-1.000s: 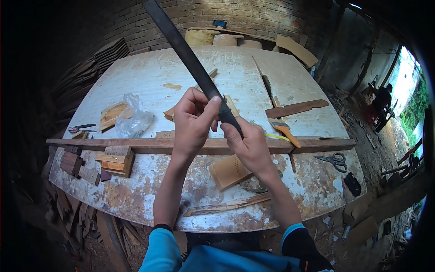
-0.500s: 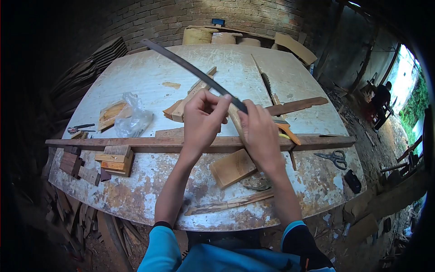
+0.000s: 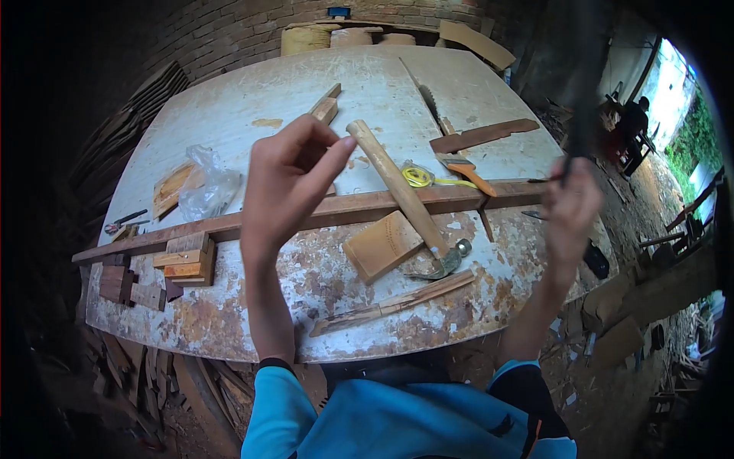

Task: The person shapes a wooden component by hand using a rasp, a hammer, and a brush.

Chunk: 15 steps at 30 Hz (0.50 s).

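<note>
The right hand (image 3: 569, 210) is gripping the lower end of a long dark file (image 3: 585, 76), fingers wrapped around it, the blade standing nearly upright and blurred at the right of the view, well above the desk (image 3: 229, 76). The left hand (image 3: 287, 183) is hanging raised over the desk, holding nothing, thumb and forefinger nearly meeting at the tips, the other fingers loosely curled.

Below the hands a claw hammer (image 3: 405, 195) is lying diagonally across a long wooden batten (image 3: 321, 214) that is running the width of the desk. A flat wooden block (image 3: 381, 245) is sitting just beside the hammer's handle, and a split strip of wood (image 3: 394, 304) is lying near the front edge. A yellow tape measure (image 3: 417, 177), a paintbrush (image 3: 462, 170), a crumpled plastic bag (image 3: 206, 183) and stacked offcuts (image 3: 187, 260) are scattered around.

The desk top is white, scratched and peeling. A brick wall (image 3: 229, 23) is standing behind it, boards are leaning at the left, and a person (image 3: 631, 118) is sitting far off at the right.
</note>
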Tool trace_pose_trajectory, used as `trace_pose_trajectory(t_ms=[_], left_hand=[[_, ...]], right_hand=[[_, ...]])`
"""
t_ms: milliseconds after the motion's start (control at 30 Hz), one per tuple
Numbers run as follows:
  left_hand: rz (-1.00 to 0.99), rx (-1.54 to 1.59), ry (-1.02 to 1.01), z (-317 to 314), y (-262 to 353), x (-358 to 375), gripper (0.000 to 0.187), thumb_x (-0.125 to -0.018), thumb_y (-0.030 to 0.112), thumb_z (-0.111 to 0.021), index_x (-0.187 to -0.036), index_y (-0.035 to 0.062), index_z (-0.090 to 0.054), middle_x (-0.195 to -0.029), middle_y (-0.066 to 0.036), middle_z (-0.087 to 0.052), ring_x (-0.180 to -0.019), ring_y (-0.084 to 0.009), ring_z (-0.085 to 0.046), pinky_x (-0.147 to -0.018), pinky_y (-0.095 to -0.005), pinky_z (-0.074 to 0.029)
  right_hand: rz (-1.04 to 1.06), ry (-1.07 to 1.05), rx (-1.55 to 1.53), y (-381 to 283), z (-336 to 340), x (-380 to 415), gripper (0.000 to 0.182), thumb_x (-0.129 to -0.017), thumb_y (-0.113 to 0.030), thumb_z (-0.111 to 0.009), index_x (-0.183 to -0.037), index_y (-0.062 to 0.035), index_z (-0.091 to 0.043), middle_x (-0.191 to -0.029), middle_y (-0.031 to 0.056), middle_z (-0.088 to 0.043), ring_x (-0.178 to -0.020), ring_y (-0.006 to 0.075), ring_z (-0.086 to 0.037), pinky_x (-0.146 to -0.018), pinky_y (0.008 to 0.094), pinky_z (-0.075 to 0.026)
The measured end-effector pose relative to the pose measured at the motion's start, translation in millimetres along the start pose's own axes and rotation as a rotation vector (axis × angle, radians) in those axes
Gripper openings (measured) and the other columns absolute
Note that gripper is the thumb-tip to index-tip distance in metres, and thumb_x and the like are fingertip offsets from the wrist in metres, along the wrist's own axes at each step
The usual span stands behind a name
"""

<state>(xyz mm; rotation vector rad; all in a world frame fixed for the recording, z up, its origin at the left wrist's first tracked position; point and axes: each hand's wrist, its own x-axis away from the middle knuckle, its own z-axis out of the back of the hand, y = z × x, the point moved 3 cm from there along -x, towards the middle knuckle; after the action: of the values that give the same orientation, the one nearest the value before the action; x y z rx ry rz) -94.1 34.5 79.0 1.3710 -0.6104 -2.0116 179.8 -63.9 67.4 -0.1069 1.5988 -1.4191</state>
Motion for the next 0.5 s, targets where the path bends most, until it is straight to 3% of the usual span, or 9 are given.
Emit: trace_pose_trajectory(t_ms=[33,100,133,233,267,300,367,400,500], left_hand=[[-0.020,-0.017,0.007,5,2,1,0.018,-0.083,0.014,-0.064,-0.075,-0.0015,-0.059,-0.056,-0.004,-0.059,-0.051,-0.0046,-0.053,-0.045,-0.0194,-0.037],[0.012,-0.068,-0.066,11,4,4,0.019,-0.083,0.017,-0.064,-0.079,-0.0013,-0.060,-0.058,-0.005,-0.061,-0.051,-0.0061,-0.054,-0.046,-0.0202,-0.038],[0.019,-0.113,-0.115,11,4,6,0.021,-0.084,0.019,-0.063,-0.081,-0.0013,-0.060,-0.059,-0.005,-0.061,-0.051,-0.0080,-0.055,-0.046,-0.0216,-0.040],[0.035,-0.260,-0.439,5,1,14,0.020,-0.085,0.019,-0.060,-0.090,0.0005,-0.062,-0.069,-0.008,-0.063,-0.061,-0.0130,-0.059,-0.056,-0.0243,-0.045],[0.117,-0.340,-0.591,-1,-6,20,0.030,-0.084,0.024,-0.060,-0.103,0.0004,-0.059,-0.076,-0.012,-0.065,-0.068,-0.0185,-0.062,-0.061,-0.0284,-0.049],[0.099,-0.370,-0.707,-6,-14,26,0.035,-0.084,0.027,-0.060,-0.107,0.0008,-0.057,-0.081,-0.012,-0.065,-0.072,-0.0202,-0.063,-0.065,-0.0301,-0.050],[0.155,-0.395,-0.938,-17,-22,26,0.044,-0.084,0.032,-0.060,-0.116,0.0024,-0.053,-0.094,-0.013,-0.065,-0.084,-0.0254,-0.064,-0.073,-0.0354,-0.051],[0.130,-0.392,-0.888,-18,-25,24,0.045,-0.084,0.033,-0.060,-0.116,0.0025,-0.053,-0.095,-0.014,-0.064,-0.086,-0.0256,-0.063,-0.073,-0.0357,-0.051],[0.062,-0.432,-0.757,-25,-34,23,0.049,-0.083,0.038,-0.060,-0.117,0.0027,-0.053,-0.102,-0.017,-0.062,-0.093,-0.0256,-0.061,-0.075,-0.0369,-0.050]], right_hand=[[0.078,-0.218,0.055,19,-11,8,0.039,-0.098,-0.031,-0.035,-0.075,-0.0045,-0.051,-0.053,-0.0060,-0.037,-0.045,0.0031,-0.034,-0.041,0.0214,-0.024],[0.116,-0.373,0.226,60,-38,28,0.034,-0.095,-0.022,-0.040,-0.073,0.0005,-0.052,-0.051,0.0095,-0.046,-0.044,0.0154,-0.043,-0.044,0.0320,-0.033],[0.067,-0.431,0.171,84,-48,43,0.032,-0.096,-0.023,-0.039,-0.076,-0.0015,-0.050,-0.053,0.0003,-0.040,-0.046,0.0089,-0.038,-0.045,0.0270,-0.032],[-0.075,-0.427,0.223,121,-57,71,0.036,-0.096,-0.025,-0.039,-0.074,-0.0001,-0.052,-0.055,0.0042,-0.047,-0.049,0.0109,-0.045,-0.047,0.0277,-0.036],[-0.114,-0.425,0.232,126,-59,76,0.037,-0.096,-0.026,-0.039,-0.074,0.0003,-0.052,-0.056,0.0053,-0.049,-0.049,0.0113,-0.046,-0.048,0.0279,-0.037],[-0.140,-0.423,0.254,125,-60,79,0.037,-0.095,-0.024,-0.041,-0.076,0.0042,-0.054,-0.061,0.0198,-0.053,-0.058,0.0346,-0.055,-0.055,0.0401,-0.040],[-0.116,-0.467,0.265,126,-62,79,0.036,-0.094,-0.024,-0.042,-0.077,0.0048,-0.054,-0.062,0.0203,-0.054,-0.059,0.0342,-0.055,-0.056,0.0405,-0.040],[-0.101,-0.484,0.275,124,-63,77,0.035,-0.094,-0.023,-0.043,-0.077,0.0051,-0.054,-0.063,0.0206,-0.054,-0.059,0.0340,-0.055,-0.056,0.0406,-0.040],[-0.092,-0.614,0.400,102,-65,80,0.031,-0.082,-0.027,-0.062,-0.081,0.0038,-0.057,-0.070,0.0188,-0.059,-0.066,0.0339,-0.059,-0.060,0.0401,-0.044]])
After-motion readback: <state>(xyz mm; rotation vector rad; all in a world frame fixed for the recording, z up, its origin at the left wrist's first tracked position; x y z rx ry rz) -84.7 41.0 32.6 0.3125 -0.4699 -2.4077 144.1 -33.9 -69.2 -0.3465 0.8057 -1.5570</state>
